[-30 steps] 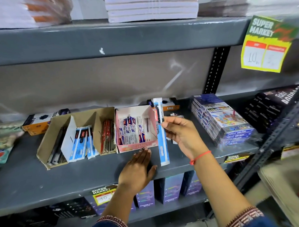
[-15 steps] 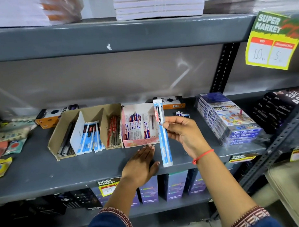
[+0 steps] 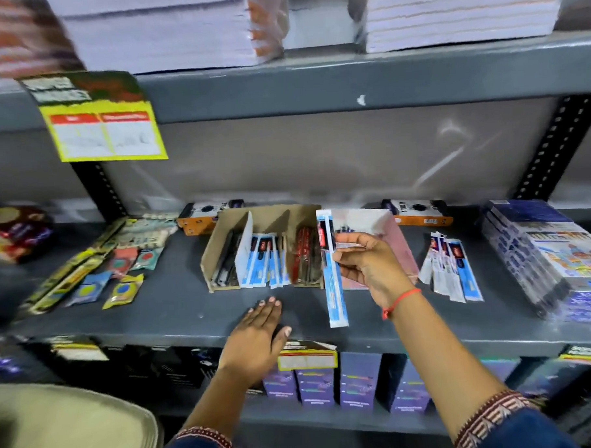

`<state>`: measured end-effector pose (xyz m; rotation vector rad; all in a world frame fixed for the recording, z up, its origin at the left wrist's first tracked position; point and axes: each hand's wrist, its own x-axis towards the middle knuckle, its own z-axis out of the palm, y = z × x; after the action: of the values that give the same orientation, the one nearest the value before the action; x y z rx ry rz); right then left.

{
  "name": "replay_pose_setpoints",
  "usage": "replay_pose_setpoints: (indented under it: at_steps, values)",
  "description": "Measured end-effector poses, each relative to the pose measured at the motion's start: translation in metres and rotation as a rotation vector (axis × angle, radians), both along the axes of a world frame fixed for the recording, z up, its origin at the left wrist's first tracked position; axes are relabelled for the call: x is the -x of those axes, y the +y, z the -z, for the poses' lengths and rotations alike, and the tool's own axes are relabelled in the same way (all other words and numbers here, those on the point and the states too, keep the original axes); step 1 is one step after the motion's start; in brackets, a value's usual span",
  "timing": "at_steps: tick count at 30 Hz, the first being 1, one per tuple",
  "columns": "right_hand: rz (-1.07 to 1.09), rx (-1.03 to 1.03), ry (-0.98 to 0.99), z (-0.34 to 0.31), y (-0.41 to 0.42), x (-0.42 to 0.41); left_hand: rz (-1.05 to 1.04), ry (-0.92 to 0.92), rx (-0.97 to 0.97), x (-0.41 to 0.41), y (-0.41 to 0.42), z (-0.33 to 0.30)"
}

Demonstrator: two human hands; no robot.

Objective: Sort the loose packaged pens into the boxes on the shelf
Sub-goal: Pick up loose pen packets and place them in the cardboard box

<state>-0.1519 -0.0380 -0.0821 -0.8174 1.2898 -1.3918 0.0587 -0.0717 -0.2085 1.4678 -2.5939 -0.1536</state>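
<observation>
My right hand (image 3: 370, 266) grips a long blue-and-white packaged pen (image 3: 334, 279) held upright in front of the pink box (image 3: 394, 233). Left of it stands a brown cardboard box (image 3: 263, 215) with dividers, holding dark pens, blue-white packaged pens (image 3: 263, 264) and red pens (image 3: 304, 257). My left hand (image 3: 258, 337) lies flat, palm down, on the grey shelf (image 3: 176, 310) near its front edge, holding nothing. Several loose packaged pens (image 3: 450, 268) lie on the shelf to the right of my right wrist.
Stacked blue boxes (image 3: 546, 257) fill the shelf's right end. Flat packets (image 3: 120, 265) lie scattered at the left. Orange-black boxes (image 3: 419, 213) sit at the back. A yellow price sign (image 3: 100, 130) hangs from the upper shelf, which bears stacks of paper. Purple boxes (image 3: 315, 389) stand below.
The view has swung left, so the boxes now sit right of centre. My right hand keeps the pen upright. My left hand has slid a little left along the shelf edge.
</observation>
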Motion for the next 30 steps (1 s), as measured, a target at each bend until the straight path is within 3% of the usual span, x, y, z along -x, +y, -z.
replay_pose_setpoints:
  at_steps: [10,17,21,24,30]
  values:
    - [0.078,-0.087,0.201,-0.008,-0.084,-0.077,0.041,-0.005,0.012,-0.077,-0.047,0.001]
    - [0.082,-0.211,0.767,-0.007,-0.153,-0.103,0.093,0.082,0.001,-0.081,-0.055,0.005]
    - [-0.035,-0.323,1.096,0.003,-0.17,-0.12,0.095,0.096,-0.038,-0.084,-0.057,0.01]
    - [-0.129,-0.426,1.138,0.018,-0.177,-0.123,0.108,0.118,-0.041,-0.084,-0.057,0.011]
    - [-0.027,-0.46,1.203,0.037,-0.182,-0.12,0.104,0.131,-0.022,-0.083,-0.058,0.013]
